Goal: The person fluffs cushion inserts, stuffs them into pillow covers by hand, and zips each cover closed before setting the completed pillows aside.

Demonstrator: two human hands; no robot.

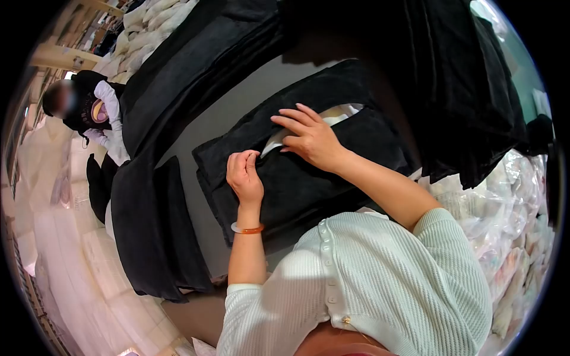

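Observation:
A folded black plush fabric piece (320,178) lies in front of me, with a lens-shaped opening across it. White material (274,142) shows inside that opening. At the opening's left end, my left hand (244,178) is closed, its thumb and fingertips pinching the black edge. My right hand (314,141) rests over the middle of the opening, fingers spread and stretched across the white material and the far black edge. What lies under its palm is hidden.
Black fabric is stacked at the left (154,225), and a tall black pile (463,95) stands at the right. The grey work surface (208,136) shows between them. Clear plastic bags (487,207) lie at right. Another person (89,107) is at far left.

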